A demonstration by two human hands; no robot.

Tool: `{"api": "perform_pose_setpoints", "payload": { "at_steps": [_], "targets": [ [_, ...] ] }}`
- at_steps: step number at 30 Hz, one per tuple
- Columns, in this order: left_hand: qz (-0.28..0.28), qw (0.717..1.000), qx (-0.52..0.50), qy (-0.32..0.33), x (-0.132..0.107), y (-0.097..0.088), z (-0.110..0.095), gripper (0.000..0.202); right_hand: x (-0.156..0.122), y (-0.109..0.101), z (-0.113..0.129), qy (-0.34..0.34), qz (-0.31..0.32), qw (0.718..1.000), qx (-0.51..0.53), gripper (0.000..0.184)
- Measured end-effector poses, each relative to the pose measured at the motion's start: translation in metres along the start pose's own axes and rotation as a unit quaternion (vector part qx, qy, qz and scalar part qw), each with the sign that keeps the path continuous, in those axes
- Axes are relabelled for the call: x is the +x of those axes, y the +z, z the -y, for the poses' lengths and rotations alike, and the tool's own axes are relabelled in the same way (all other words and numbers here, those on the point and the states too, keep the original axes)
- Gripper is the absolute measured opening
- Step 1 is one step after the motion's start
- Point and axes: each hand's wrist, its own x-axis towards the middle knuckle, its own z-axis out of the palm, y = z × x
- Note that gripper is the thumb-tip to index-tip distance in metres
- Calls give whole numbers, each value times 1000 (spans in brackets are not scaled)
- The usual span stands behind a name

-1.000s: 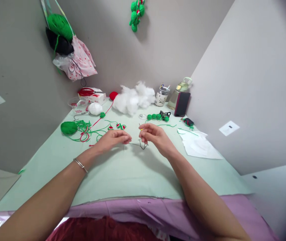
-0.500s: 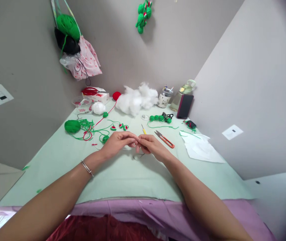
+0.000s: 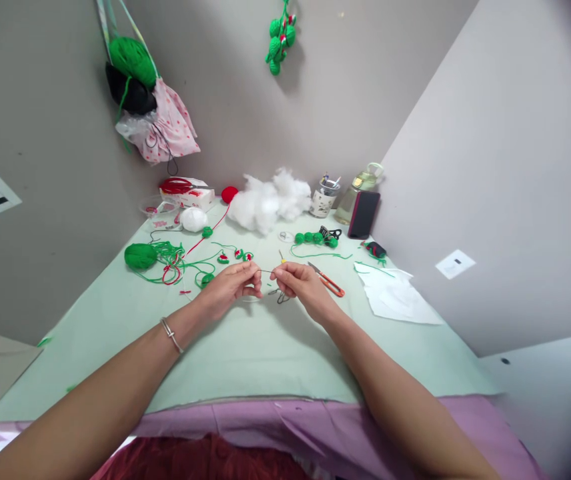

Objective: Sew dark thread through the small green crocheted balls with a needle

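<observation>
Dark thread point(image 3: 265, 271) spanned the gap between left grip point(image 3: 235, 285) and right grip point(image 3: 298, 281), both pinched closed on it; surface point(image 3: 260, 360) stretched toward its near edge, orange-handled snips point(image 3: 333, 287) beside the right.

Pale green tabletop point(image 3: 260, 367): white stuffing point(image 3: 265, 203), green yarn ball point(image 3: 140, 256), orange-handled snips point(image 3: 333, 287), white sheet point(image 3: 395, 297).

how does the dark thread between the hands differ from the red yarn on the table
The dark thread looks near-black; the red yarn is bright red. The dark thread spans the gap between the left hand and right hand, while the red yarn lies on the table, trailing from a red ball. Both are thin strands.
</observation>
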Motion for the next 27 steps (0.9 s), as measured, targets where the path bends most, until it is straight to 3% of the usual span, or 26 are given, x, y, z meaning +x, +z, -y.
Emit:
{"api": "perform_pose_setpoints", "payload": {
  "at_steps": [6,11,13,17,20,22,24,27],
  "targets": [
    [-34,992,-113,-41,3,-6,1,21,-1,8,0,-47,-38,993,-100,27],
    [-28,984,-166,-58,5,-11,3,14,-4,11,-3,-90,-62,977,-181,26],
    [-31,982,-174,-58,6,-12,4,12,-5,12,-6,-144,-66,954,-256,26],
    [-50,984,-162,-49,6,-11,4,12,-8,17,-15,-232,-30,865,-443,34],
    [-76,996,-51,-17,6,-7,8,20,-9,19,-17,-243,3,835,-493,37],
    [-87,992,83,36,5,-4,12,23,-9,18,-14,-244,8,854,-460,35],
    [-76,969,210,105,3,-2,15,24,-8,15,-10,-227,-7,891,-393,30],
    [-53,936,303,170,1,-2,18,23,-6,9,-4,-175,-46,939,-292,23]
  ]
}}
